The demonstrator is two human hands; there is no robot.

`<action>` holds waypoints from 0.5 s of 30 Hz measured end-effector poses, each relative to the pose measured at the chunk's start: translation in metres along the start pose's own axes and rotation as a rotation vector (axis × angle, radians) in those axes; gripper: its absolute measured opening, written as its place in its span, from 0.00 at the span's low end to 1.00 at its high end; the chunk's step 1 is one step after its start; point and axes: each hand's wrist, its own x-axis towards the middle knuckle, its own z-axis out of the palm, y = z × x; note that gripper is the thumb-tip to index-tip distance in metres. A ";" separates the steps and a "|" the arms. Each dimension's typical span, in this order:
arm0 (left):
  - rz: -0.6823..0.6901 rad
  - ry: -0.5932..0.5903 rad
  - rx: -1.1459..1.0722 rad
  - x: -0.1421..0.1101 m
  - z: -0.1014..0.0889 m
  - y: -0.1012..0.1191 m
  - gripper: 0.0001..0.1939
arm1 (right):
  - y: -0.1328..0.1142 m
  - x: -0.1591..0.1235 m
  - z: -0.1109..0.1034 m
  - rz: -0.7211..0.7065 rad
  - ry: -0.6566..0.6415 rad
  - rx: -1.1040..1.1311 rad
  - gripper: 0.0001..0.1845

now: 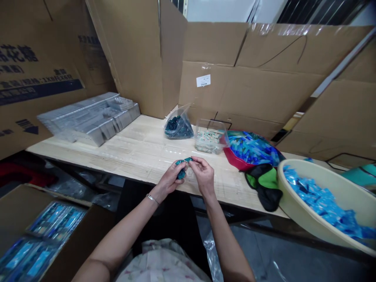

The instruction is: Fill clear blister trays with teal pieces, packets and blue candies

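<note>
My left hand (170,177) is closed around a small, shiny dark-teal piece (181,174) over the table's front edge. At its fingertips is a lighter teal end (188,159), which my right hand (202,172) pinches between thumb and fingers. The exact kind of piece is too small to make out. Behind my hands, a clear plastic bag (179,127) holds several dark-teal pieces. Beside the bag, a clear plastic tub (210,137) contains small pale bits.
A red basin (235,158) of blue strips stands right of the tub, by a black-and-green cloth item (264,184). A cream basin (305,211) holds blue packets. Clear plastic trays (91,117) are stacked left. Below, a carton (85,227) contains blue packs. Cardboard (264,90) walls the back.
</note>
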 end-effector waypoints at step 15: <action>0.066 0.003 0.335 -0.017 -0.008 0.007 0.17 | -0.021 -0.015 -0.005 -0.474 -0.162 -0.585 0.09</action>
